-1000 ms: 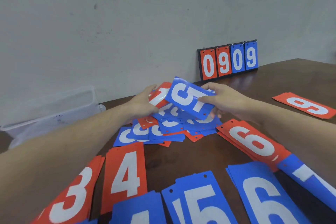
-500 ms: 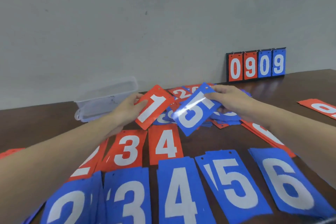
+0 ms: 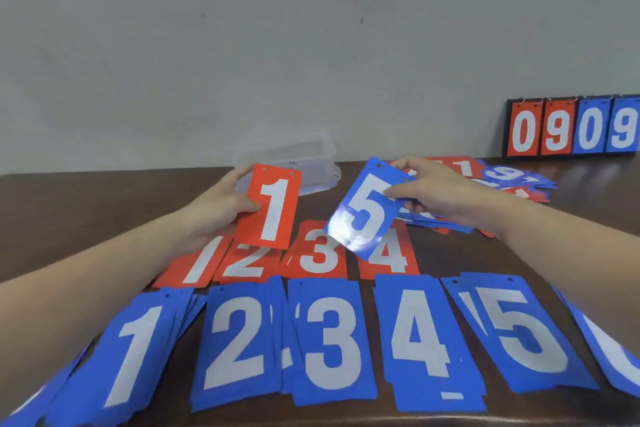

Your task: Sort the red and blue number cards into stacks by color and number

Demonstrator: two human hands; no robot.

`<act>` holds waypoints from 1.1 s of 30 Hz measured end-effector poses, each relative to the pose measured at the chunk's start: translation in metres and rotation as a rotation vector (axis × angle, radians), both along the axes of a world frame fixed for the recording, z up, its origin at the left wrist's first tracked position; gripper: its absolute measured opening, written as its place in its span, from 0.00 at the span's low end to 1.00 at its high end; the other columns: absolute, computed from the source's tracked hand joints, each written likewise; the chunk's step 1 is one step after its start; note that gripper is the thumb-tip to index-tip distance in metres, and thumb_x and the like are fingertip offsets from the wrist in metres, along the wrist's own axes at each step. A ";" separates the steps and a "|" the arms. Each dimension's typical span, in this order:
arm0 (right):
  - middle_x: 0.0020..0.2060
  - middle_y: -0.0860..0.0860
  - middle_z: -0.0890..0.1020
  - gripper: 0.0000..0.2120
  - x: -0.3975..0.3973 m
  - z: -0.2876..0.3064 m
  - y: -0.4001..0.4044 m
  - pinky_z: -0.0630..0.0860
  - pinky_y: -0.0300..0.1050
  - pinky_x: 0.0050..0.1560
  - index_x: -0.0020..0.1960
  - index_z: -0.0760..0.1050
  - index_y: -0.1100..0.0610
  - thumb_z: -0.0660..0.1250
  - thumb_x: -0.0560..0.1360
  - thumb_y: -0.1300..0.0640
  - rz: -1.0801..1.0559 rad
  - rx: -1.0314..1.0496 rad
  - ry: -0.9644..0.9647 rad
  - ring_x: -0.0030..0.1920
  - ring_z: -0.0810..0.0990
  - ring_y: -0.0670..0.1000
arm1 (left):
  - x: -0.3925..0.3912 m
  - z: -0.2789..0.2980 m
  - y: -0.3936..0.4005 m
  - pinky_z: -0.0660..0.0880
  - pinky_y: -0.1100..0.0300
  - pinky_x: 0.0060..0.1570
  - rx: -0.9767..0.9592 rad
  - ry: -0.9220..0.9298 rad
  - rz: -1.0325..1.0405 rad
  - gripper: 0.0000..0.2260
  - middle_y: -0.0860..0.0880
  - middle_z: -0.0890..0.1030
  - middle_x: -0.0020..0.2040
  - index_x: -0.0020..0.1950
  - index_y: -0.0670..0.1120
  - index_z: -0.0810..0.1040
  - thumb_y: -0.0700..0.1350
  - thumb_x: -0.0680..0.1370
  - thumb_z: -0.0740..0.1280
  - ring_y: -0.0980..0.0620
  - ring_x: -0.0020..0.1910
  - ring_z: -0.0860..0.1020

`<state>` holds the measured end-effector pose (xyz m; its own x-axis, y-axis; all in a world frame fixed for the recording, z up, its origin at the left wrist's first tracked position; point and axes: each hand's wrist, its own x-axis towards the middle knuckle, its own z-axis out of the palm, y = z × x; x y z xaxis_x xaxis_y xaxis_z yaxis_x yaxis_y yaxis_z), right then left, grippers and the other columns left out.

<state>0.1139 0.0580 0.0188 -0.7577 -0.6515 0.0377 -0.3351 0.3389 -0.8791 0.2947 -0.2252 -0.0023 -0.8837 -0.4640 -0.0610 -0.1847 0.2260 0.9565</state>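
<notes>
Surroundings: dark wooden tabletop (image 3: 86, 211) against a grey wall. A clear plastic tub (image 3: 294, 158) stands at the back edge, partly hidden behind the red 1 card (image 3: 272, 206). A flip scoreboard (image 3: 573, 128) reading 0 9 0 9 leans against the wall at far right. The unsorted pile (image 3: 502, 180) of red and blue cards lies behind the right hand (image 3: 446, 198), which covers its near part.

Sorted rows: near row holds blue stacks 1 (image 3: 114, 357), 2 (image 3: 239, 347), 3 (image 3: 332, 343), 4 (image 3: 426, 343), 5 (image 3: 519, 333) and one more blue stack (image 3: 613, 354) cut off by the right forearm and the frame edge. Behind it lie red stacks 1 (image 3: 194, 267), 2 (image 3: 246, 262), 3 (image 3: 318, 255), 4 (image 3: 391, 258).

Grips: left hand (image 3: 221, 208) grips the red 1 card by its left edge, thumb across the face, card upright above red stacks 1 and 2. Right hand pinches the blue 5 card (image 3: 365, 210) near its top right corner; the card is tilted, its lower end hanging over red stacks 3 and 4 and hiding their upper parts. Neither held card touches the tabletop.

Change against half a second earlier: the view has swung left and down, so the scoreboard sits near the right edge and blue stack 1 is now visible. Both held cards are lower and closer to the sorted rows, turned to read upright. Both holds are unchanged.
</notes>
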 end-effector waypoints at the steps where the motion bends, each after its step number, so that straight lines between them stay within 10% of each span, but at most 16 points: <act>1: 0.34 0.51 0.81 0.11 0.003 0.000 -0.008 0.71 0.41 0.33 0.56 0.75 0.57 0.72 0.75 0.61 0.008 -0.005 0.007 0.30 0.72 0.48 | 0.009 0.000 -0.006 0.81 0.48 0.50 -0.003 0.005 0.016 0.30 0.47 0.86 0.54 0.76 0.60 0.62 0.35 0.80 0.65 0.44 0.52 0.85; 6: 0.35 0.49 0.83 0.09 0.022 0.000 -0.045 0.69 0.41 0.33 0.55 0.77 0.55 0.72 0.76 0.58 0.043 -0.026 0.036 0.29 0.75 0.45 | 0.053 0.000 -0.034 0.79 0.42 0.55 -0.040 0.034 0.103 0.33 0.46 0.85 0.55 0.76 0.60 0.60 0.32 0.79 0.64 0.42 0.54 0.84; 13: 0.47 0.53 0.87 0.08 0.039 -0.006 -0.089 0.83 0.53 0.46 0.59 0.74 0.52 0.65 0.81 0.58 0.087 -0.018 -0.063 0.42 0.87 0.50 | 0.097 -0.001 -0.061 0.81 0.55 0.34 -0.082 -0.010 0.155 0.37 0.45 0.82 0.57 0.79 0.58 0.57 0.28 0.78 0.63 0.49 0.45 0.83; 18: 0.45 0.53 0.85 0.10 0.047 -0.010 -0.105 0.72 0.36 0.24 0.62 0.72 0.54 0.61 0.81 0.60 0.079 -0.006 -0.117 0.38 0.85 0.47 | 0.097 -0.002 -0.075 0.79 0.57 0.30 -0.086 -0.052 0.144 0.39 0.45 0.82 0.57 0.79 0.61 0.55 0.28 0.78 0.64 0.50 0.40 0.84; 22: 0.45 0.54 0.83 0.10 0.045 -0.012 -0.108 0.70 0.34 0.22 0.62 0.72 0.54 0.61 0.82 0.60 0.075 -0.004 -0.107 0.33 0.83 0.45 | 0.085 -0.009 -0.084 0.80 0.38 0.50 -0.141 -0.132 0.104 0.34 0.42 0.82 0.58 0.75 0.59 0.62 0.30 0.77 0.66 0.41 0.53 0.83; 29: 0.51 0.54 0.86 0.08 0.033 -0.020 -0.105 0.84 0.54 0.48 0.60 0.73 0.52 0.65 0.81 0.57 0.041 -0.004 -0.078 0.49 0.86 0.52 | 0.064 -0.028 -0.088 0.78 0.55 0.42 -0.434 -0.255 0.107 0.30 0.44 0.78 0.46 0.72 0.55 0.66 0.35 0.75 0.71 0.49 0.42 0.80; 33: 0.50 0.53 0.86 0.08 0.028 -0.023 -0.100 0.81 0.61 0.56 0.59 0.73 0.52 0.67 0.80 0.56 0.059 0.007 -0.070 0.50 0.86 0.52 | 0.058 -0.034 -0.088 0.74 0.54 0.57 -0.679 -0.356 0.124 0.31 0.51 0.76 0.57 0.73 0.57 0.67 0.43 0.74 0.75 0.48 0.59 0.74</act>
<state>0.1422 -0.0419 -0.0044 -0.7185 -0.6953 -0.0187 -0.2923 0.3262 -0.8990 0.3526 -0.3136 -0.0365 -0.8031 -0.5958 0.0011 -0.5176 0.6985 0.4942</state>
